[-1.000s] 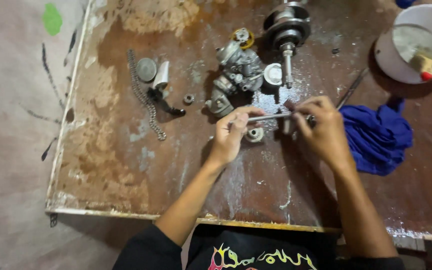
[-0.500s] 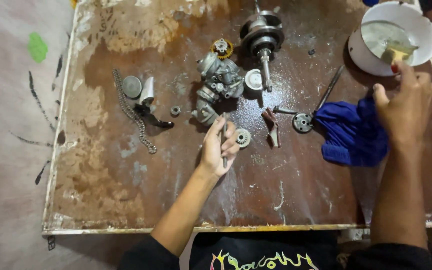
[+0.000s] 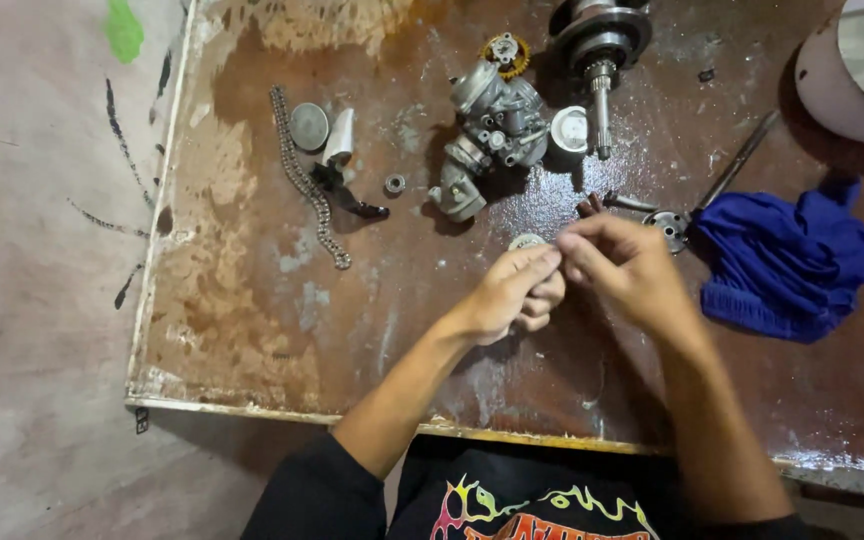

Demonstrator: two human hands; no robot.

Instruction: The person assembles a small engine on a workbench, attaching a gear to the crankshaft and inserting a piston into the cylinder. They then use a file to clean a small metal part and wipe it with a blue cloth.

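My left hand (image 3: 510, 292) and my right hand (image 3: 624, 264) meet fingertip to fingertip above a rusty metal table (image 3: 252, 330). Both pinch at the same spot, and the small thing between the fingers is hidden. A small round metal part (image 3: 527, 240) lies on the table just behind my left fingers. A small toothed wheel (image 3: 670, 228) sits just right of my right hand, at the end of a thin dark rod (image 3: 742, 160). A grey carburettor (image 3: 487, 130) lies beyond my hands.
A crankshaft (image 3: 597, 45), a yellow gear (image 3: 505, 52) and a white cup-shaped part (image 3: 572, 128) lie at the back. On the left are a chain (image 3: 307, 185), a round disc (image 3: 309, 126) and a small ring (image 3: 394, 184). A blue cloth (image 3: 787, 262) and a white bowl (image 3: 852, 75) are on the right.
My right hand has come back from the white bowl at the far right and joined my left hand over the middle of the table. The left hand has stayed about where it was.
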